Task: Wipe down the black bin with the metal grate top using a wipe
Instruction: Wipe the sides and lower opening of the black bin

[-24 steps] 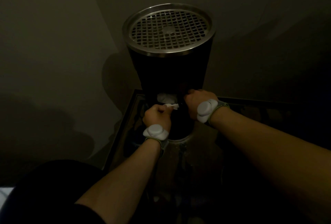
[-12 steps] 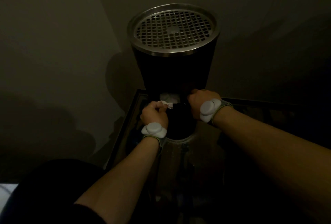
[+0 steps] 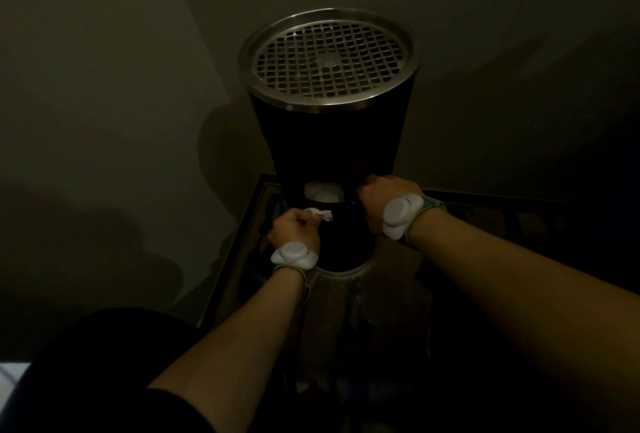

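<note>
Nearest the camera, two bare forearms reach forward over a dim, dark-framed floor panel (image 3: 239, 235), each wrist carrying a white puck-like band. The left hand (image 3: 294, 228) is curled into a fist around a crumpled white wipe (image 3: 320, 213), which sticks out past the knuckles and touches the lower front of the black bin (image 3: 332, 141). Just beside it, the right hand (image 3: 384, 197) is closed against the bin's lower right side; whether its fingers grip anything cannot be told from behind. Between the hands, a pale liner (image 3: 323, 191) shows in an opening in the bin's front. Above, the round metal grate top (image 3: 329, 58) sits level inside its steel rim. Beyond stands a plain wall corner (image 3: 221, 86).
</note>
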The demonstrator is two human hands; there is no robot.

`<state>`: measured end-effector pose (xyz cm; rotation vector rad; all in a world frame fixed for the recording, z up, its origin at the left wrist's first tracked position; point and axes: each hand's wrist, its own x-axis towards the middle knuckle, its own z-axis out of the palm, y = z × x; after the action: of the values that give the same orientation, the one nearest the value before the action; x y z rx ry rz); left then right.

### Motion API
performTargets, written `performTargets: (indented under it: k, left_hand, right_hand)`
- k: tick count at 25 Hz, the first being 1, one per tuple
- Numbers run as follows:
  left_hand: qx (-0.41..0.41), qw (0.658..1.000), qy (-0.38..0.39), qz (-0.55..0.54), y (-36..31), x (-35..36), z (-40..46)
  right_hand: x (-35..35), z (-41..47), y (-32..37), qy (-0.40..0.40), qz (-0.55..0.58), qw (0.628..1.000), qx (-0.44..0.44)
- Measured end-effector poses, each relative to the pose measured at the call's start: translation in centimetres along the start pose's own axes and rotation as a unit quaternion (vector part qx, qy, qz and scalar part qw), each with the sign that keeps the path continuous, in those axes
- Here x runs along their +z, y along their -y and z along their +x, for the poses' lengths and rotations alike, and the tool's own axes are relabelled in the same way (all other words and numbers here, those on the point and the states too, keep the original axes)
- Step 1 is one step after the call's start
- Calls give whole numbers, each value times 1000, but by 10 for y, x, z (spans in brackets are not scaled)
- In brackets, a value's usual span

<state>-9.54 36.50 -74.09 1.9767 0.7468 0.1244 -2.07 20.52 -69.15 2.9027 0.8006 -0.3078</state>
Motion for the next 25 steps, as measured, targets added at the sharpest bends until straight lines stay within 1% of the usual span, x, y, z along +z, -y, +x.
performTargets:
  k: [4,7,10,15,19,22,25]
  left_hand:
    - [-9,1000,-8,-22,0,11,-7]
    - [-21,999,0,-26,-10,23,-16]
    - [-9,1000,-10,-5,-20,38,-24]
    - [-28,999,-25,13,-26,44,-29]
    - [-30,999,-33,-27,-31,42,-34]
    - [-39,997,-54,-41,-34,42,-35]
    - [-54,995,-58,-53,-35,41,-35]
  right_hand:
    - [0,1,3,-8,-1,1000,5]
    - [-4,-2,5,0,0,1000,9]
    - [-9,-6,4,13,2,1000,-1]
    - [-18,-12,8,14,-13,1000,13]
    - [-26,-16,9,45,-10,999,16]
    - [-27,-17,9,45,-9,999,14]
    - [-26,-16,8,44,2,999,18]
